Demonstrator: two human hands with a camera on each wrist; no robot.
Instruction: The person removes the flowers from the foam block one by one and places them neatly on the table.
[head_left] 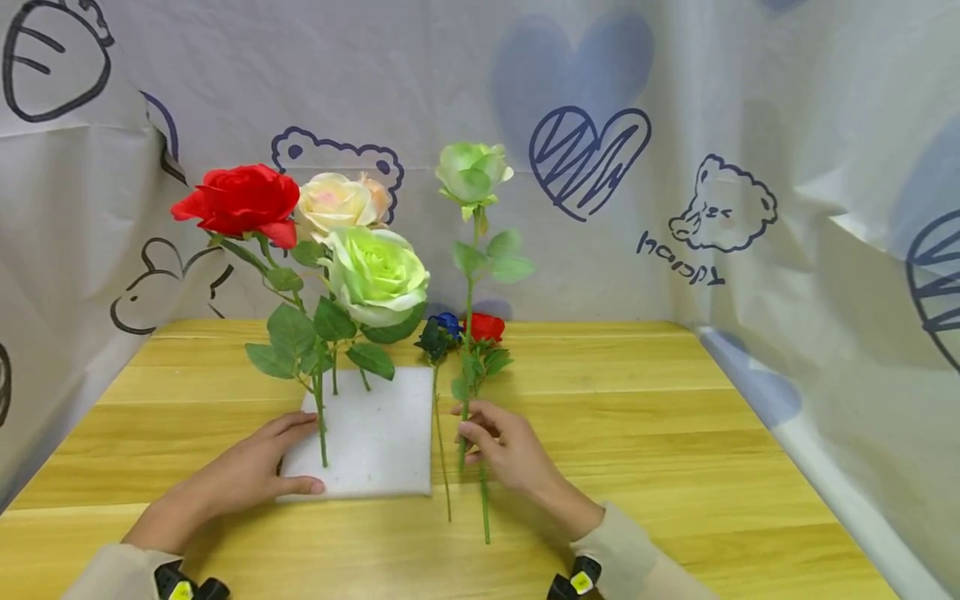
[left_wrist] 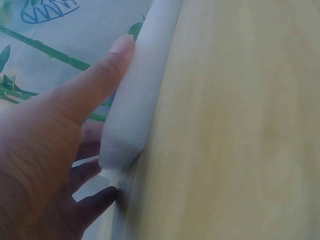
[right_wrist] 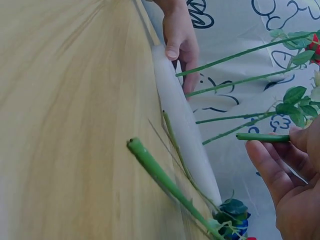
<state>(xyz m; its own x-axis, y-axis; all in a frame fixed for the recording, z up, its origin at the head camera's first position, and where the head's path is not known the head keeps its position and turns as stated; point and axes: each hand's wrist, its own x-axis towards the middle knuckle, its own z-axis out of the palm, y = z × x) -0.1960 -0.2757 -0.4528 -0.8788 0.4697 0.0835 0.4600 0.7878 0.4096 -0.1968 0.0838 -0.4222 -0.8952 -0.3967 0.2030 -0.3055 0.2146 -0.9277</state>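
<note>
My right hand point(head_left: 510, 446) pinches a pale green artificial rose point(head_left: 472, 175) by its stem, upright and right of a white foam block point(head_left: 382, 433). In the right wrist view the cut stem end point(right_wrist: 262, 136) pokes out past the fingertips, above the table. My left hand point(head_left: 247, 471) holds the block at its near left corner, thumb along the front edge and fingers at the left side. Several roses stand in the block: a red rose point(head_left: 243, 200), a cream rose point(head_left: 333, 204) with a peach bloom partly hidden behind it, and a bright green rose point(head_left: 378, 275).
On the wooden table point(head_left: 637, 450), right of the block, lie a blue rose point(head_left: 447, 323) and a smaller red rose point(head_left: 486, 327), stems toward me. A white sheet point(head_left: 465, 75) with drawn hearts and animals hangs behind and at both sides.
</note>
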